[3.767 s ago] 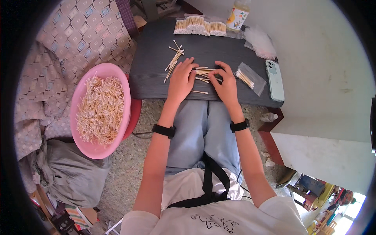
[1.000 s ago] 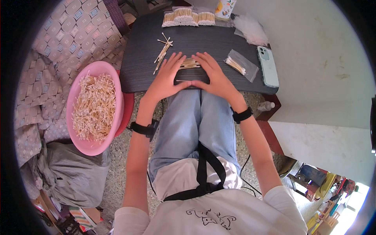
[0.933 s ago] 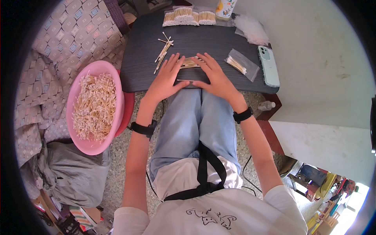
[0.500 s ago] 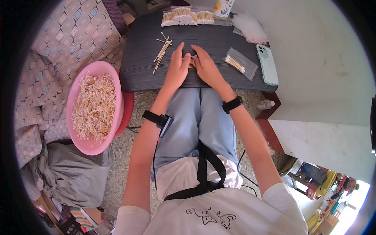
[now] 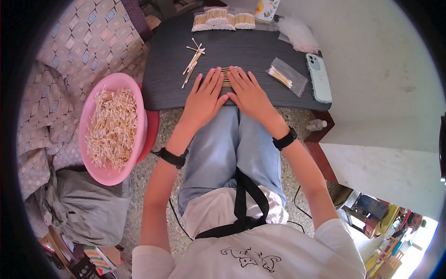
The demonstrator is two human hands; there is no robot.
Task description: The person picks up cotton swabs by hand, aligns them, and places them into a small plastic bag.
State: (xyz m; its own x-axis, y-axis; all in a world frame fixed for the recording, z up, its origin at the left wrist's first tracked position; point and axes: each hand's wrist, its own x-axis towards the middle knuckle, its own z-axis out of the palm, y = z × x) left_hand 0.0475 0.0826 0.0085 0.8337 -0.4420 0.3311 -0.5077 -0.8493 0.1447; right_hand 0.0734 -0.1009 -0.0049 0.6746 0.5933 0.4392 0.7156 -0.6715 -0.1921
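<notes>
Between both hands [image 5: 227,90], swab row [image 5: 226,77] running fore-aft

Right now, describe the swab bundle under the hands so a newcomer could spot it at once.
Start at the dark table in front of the seated person. At its near edge the left hand and right hand lie flat side by side, and the row of cotton swabs shows between their fingers. Unlike the scattered swabs to its left or the bagged swabs to its right, it is aligned and pressed under both hands.
</notes>
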